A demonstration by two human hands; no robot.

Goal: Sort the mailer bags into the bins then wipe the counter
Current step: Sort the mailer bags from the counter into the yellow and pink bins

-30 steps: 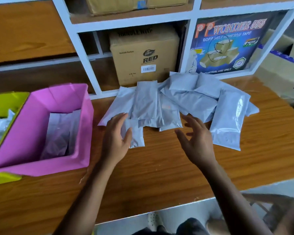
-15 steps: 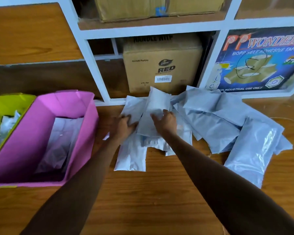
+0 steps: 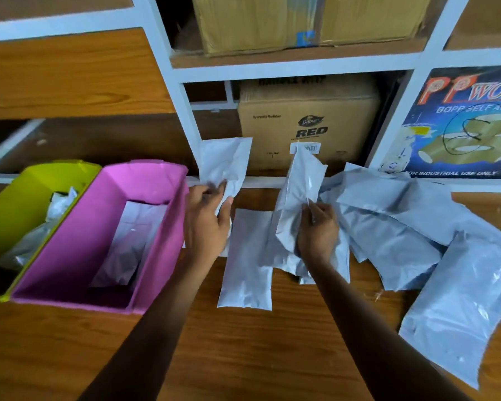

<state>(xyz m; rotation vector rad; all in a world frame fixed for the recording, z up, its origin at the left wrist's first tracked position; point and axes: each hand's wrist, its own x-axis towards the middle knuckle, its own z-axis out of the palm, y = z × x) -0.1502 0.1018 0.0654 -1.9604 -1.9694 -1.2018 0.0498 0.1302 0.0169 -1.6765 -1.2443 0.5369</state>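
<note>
Several grey mailer bags lie in a loose pile (image 3: 394, 227) on the wooden counter (image 3: 243, 357). My left hand (image 3: 207, 224) grips a small grey mailer bag (image 3: 224, 166) and holds it upright, just right of the pink bin (image 3: 156, 256). My right hand (image 3: 318, 233) grips another grey mailer bag (image 3: 300, 195), lifted on end above the pile. One bag (image 3: 248, 261) lies flat between my hands. The pink bin holds a bag (image 3: 130, 244). The yellow-green bin (image 3: 21, 204) to its left holds bags too.
White shelving stands behind the counter with a brown cardboard box (image 3: 307, 123) marked RED, a larger box (image 3: 301, 21) above, and a tape carton (image 3: 463, 125) at the right. A large bag (image 3: 457, 314) lies at the counter's right.
Both hands reached into the pile, closed on one bag each and raised them. The left hand's bag has moved left toward the pink bin.
</note>
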